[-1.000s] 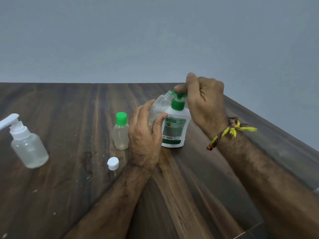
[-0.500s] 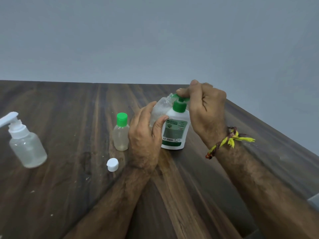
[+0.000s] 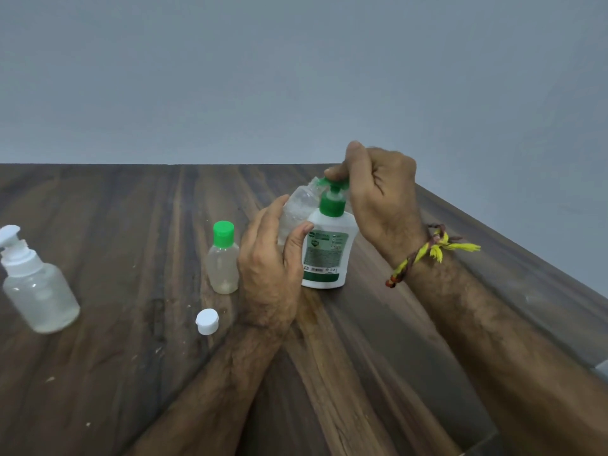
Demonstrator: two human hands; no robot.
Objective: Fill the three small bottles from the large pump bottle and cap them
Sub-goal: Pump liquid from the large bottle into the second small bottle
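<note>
Both forearms reach forward over the dark wooden desk (image 3: 98, 373), the right one wearing a yellow-and-brown thread band (image 3: 427, 251) at the wrist. Nearest lies a loose white cap (image 3: 207, 320), just left of the left wrist. The left hand (image 3: 269, 268) stands on its edge, fingers and thumb curled round a clear small bottle (image 3: 297, 209), held tilted with its mouth up against the green spout. Just left of that hand an upright small bottle with a green cap (image 3: 223, 258) stands. The large pump bottle (image 3: 329, 255), white with a green label, stands on the desk beside the left thumb. The right hand (image 3: 378, 195) arches above it, fingers curled over the green pump head (image 3: 332, 184). Far left sits a clear bottle with a white pump (image 3: 33, 284).
</note>
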